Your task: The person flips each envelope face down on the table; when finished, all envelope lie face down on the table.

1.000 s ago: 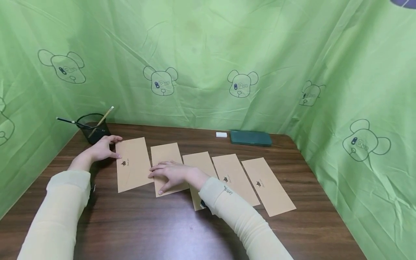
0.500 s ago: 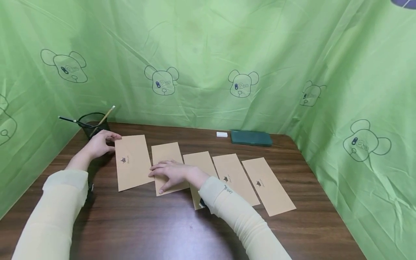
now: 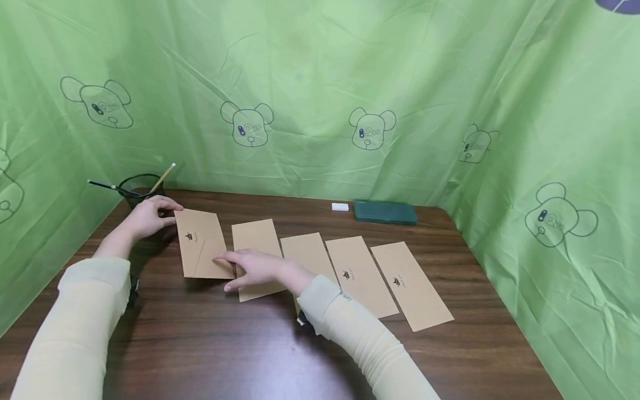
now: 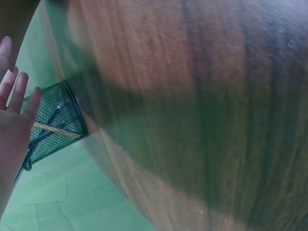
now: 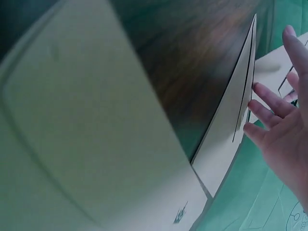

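Observation:
Several brown paper envelopes lie in a slanting row in the head view. At the left end, my left hand (image 3: 150, 216) pinches the top left corner of the leftmost envelope (image 3: 197, 236), which has a crown print. Its near edge is raised, with a shadow beneath. My right hand (image 3: 257, 268) hovers over the second envelope (image 3: 256, 236), fingers straight toward the leftmost one. The index fingertip overlaps that envelope's right side; whether it touches is unclear. Rightward follow the third envelope (image 3: 307, 250), the fourth envelope (image 3: 360, 266) and the fifth envelope (image 3: 412, 286).
A black mesh pencil cup (image 3: 142, 186) with pencils stands behind my left hand. A white eraser (image 3: 340, 207) and a dark green case (image 3: 385, 212) lie at the back of the wooden table (image 3: 225, 350). Green curtains (image 3: 310, 66) surround the table.
My left hand has shifted slightly left and back, and the leftmost envelope's near edge has come up. My right hand has left the second envelope's surface and moved left toward the leftmost one.

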Tool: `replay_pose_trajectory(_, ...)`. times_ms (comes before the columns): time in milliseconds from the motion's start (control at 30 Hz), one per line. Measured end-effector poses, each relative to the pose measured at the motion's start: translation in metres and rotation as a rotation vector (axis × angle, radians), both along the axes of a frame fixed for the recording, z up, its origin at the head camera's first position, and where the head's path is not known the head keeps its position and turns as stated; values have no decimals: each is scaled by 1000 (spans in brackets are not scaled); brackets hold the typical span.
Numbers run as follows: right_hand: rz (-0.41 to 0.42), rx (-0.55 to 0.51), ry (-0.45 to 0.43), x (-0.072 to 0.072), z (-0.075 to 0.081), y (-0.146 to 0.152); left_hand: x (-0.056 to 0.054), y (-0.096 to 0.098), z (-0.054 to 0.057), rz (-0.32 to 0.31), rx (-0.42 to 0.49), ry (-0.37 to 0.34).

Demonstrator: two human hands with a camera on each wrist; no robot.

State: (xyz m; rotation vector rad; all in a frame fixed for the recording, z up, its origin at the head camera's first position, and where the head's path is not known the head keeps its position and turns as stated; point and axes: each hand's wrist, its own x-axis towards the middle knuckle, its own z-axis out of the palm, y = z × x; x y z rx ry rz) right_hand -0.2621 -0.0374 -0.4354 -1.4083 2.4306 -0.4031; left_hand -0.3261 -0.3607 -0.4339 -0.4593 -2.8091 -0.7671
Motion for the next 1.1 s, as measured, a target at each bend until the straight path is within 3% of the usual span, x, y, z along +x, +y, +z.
replay_pose_trajectory(300,-16,-253,-124,2,5,-9,1,10,15,6,115,-64)
replay_pose_trajectory(433,-28,-327,-156,4,13,-10,-1,14,20,7,99,-73)
replay_pose_trajectory(633,2,-371,-104,3,22,-12,-7,16,25,20,89,-106)
replay_pose_trajectory(833,4,-372,-90,3,28,-11,-7,20,31,-7,116,-123)
replay_pose_trajectory(967,-5,-368,-15,3,31,-8,-7,23,34,-7,136,-147)
replay_pose_trajectory(1100,-25,-368,63,1,29,-5,-9,26,36,-22,217,-194)
